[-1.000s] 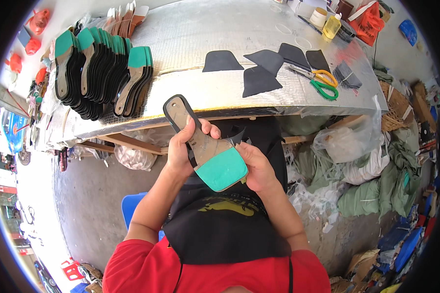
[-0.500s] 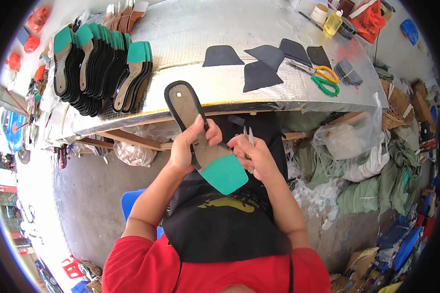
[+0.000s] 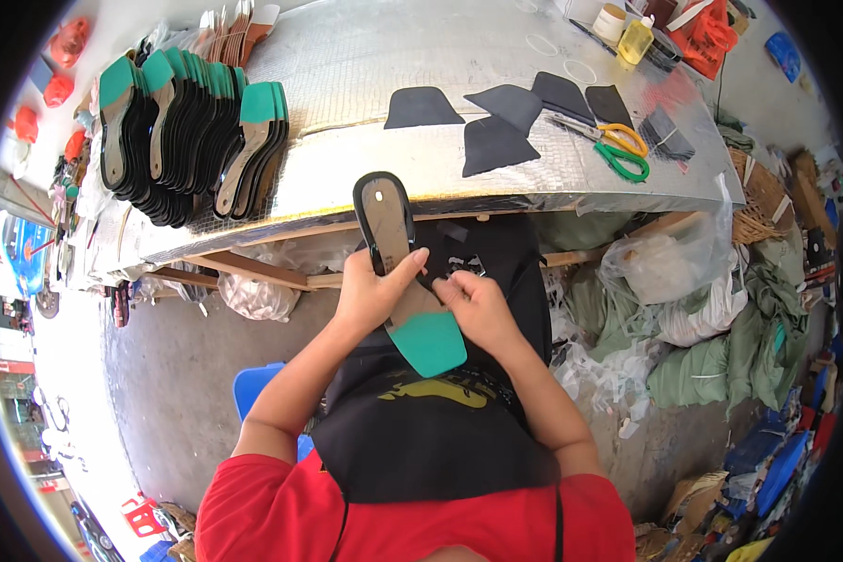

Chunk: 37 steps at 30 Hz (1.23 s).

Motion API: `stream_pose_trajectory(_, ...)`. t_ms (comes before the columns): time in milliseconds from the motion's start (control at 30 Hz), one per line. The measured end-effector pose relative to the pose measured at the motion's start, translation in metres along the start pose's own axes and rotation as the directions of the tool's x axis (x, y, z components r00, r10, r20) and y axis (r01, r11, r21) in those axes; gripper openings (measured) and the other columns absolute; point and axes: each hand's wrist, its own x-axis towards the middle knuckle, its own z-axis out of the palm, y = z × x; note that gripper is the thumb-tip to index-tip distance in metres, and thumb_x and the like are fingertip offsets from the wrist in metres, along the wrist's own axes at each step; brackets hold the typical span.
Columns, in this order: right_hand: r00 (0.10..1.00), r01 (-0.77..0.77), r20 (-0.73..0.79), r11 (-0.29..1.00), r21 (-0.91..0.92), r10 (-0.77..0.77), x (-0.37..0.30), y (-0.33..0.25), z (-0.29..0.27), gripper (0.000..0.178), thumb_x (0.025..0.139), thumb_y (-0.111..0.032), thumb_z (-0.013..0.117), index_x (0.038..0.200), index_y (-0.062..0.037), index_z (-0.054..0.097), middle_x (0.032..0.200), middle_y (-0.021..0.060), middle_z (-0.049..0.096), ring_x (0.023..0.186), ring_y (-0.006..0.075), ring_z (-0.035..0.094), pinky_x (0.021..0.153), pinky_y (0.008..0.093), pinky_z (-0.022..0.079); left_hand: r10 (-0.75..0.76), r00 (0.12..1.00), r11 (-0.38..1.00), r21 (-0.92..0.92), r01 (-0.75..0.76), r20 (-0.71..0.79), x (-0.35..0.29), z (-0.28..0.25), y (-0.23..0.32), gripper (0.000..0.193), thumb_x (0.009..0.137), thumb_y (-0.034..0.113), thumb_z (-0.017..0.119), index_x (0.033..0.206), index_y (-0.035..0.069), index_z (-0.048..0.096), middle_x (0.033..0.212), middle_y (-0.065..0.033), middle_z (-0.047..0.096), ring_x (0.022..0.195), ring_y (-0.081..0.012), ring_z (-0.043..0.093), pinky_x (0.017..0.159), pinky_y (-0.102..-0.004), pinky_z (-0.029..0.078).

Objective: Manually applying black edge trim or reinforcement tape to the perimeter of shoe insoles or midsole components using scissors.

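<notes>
A shoe insole (image 3: 395,229), grey-brown with a black rim, a small hole near its far end and a green near end, is tilted in front of my apron. My left hand (image 3: 370,286) is closed around its middle, thumb across the top. At the insole's right edge, my right hand (image 3: 480,304) is closed with its thumb and finger close to the rim. The pointed snips that showed in it are now mostly hidden by the fingers. Small light-and-dark bits (image 3: 466,266) show just beyond the fingertips, too blurred to make out.
On the silvery table (image 3: 347,155), stacked insoles (image 3: 187,117) stand at left. Dark cut pieces (image 3: 499,145) and scissors (image 3: 618,150) with yellow and green handles lie at right. A yellow bottle (image 3: 636,40) stands farther back. Plastic bags (image 3: 665,272) and green cloth (image 3: 702,375) fill the lower right.
The insole has shifted right and turned more upright with my left hand. My right hand has rolled over toward the insole's edge, so the snips' blades no longer stand out clearly.
</notes>
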Motion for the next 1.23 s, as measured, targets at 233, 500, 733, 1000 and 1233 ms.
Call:
stream_pose_trajectory(233,0.996,0.08,-0.06,0.96,0.267,-0.066,0.036,-0.03,-0.015,0.032,0.097,-0.025,0.059,0.081,0.0021,0.063,0.067,0.001,0.059,0.064,0.0055,0.048,0.057,0.0259,0.04,-0.051,0.929,0.998,0.051,0.034,0.367,-0.015,0.012,-0.012,0.03,0.089,0.025,0.07,0.099,-0.003,0.065,0.081,-0.0079,0.068,0.076,-0.0112,0.062,0.069,-0.029,0.051)
stream_pose_trajectory(500,0.899,0.35,-0.212,0.919,-0.183,-0.384,-0.001,-0.016,0.029,0.026,0.095,-0.015,0.06,0.078,0.0037,0.056,0.062,0.0115,0.051,0.054,0.0091,0.044,0.05,0.03,0.038,-0.064,0.994,0.96,-0.267,0.086,0.09,0.002,0.016,-0.005,0.06,0.103,0.048,0.037,0.107,-0.006,0.063,0.088,-0.0097,0.067,0.082,-0.0141,0.064,0.073,-0.0275,0.052)
stream_pose_trajectory(733,0.995,0.022,0.092,0.994,0.108,-0.032,-0.056,-0.001,0.022,0.021,0.095,-0.016,0.059,0.099,0.0042,0.062,0.071,0.0139,0.063,0.056,0.0161,0.057,0.054,0.033,0.044,-0.092,0.995,0.987,-0.137,0.086,-0.035,0.002,0.008,0.001,0.056,0.103,0.046,0.038,0.091,-0.004,0.062,0.076,-0.0098,0.067,0.074,-0.0157,0.066,0.065,-0.0275,0.052)
stream_pose_trajectory(1000,0.994,0.109,-0.003,0.994,-0.033,-0.109,-0.032,-0.024,0.001,0.023,0.093,-0.018,0.063,0.099,0.0036,0.065,0.059,0.012,0.055,0.052,0.0076,0.046,0.051,0.0275,0.04,-0.13,0.954,0.395,-0.869,0.299,0.269,0.014,0.008,0.059,0.065,0.102,0.055,0.029,0.133,0.0,0.046,0.097,-0.011,0.058,0.077,-0.0224,0.055,0.073,-0.0388,0.045)
stream_pose_trajectory(1233,0.99,0.004,0.143,0.998,-0.064,0.006,-0.015,-0.019,0.004,0.022,0.091,-0.019,0.065,0.098,0.0013,0.067,0.068,0.0207,0.062,0.057,0.0202,0.064,0.054,0.0308,0.045,0.324,0.872,0.321,-0.91,0.264,0.367,0.033,-0.008,0.011,0.062,0.1,0.057,0.032,0.127,0.003,0.05,0.079,-0.0033,0.047,0.066,-0.0165,0.044,0.063,-0.0334,0.039)
